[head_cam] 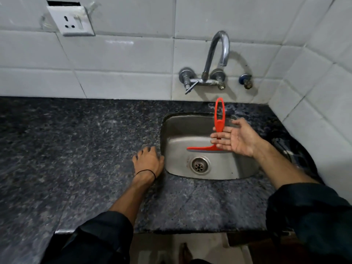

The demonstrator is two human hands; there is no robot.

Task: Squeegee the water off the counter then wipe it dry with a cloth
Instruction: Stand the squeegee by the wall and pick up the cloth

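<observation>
A red squeegee [218,119] hangs over the steel sink [177,141], its looped handle pointing up toward the wall and its blade [200,148] level above the drain. My right hand [238,139] is palm up over the sink's right side. Its fingers are stretched out, and the squeegee's stem passes between them just above the blade. My left hand [148,161] rests palm down on the dark granite counter [76,149], at the sink's left rim, holding nothing. Water glistens on the counter behind the sink [232,109]. No cloth is in view.
A chrome wall tap [215,60] arches over the back of the sink. A small valve [246,81] sits to its right, and a socket plate [71,20] is on the tiles at upper left. The tiled side wall [314,103] closes the counter's right end.
</observation>
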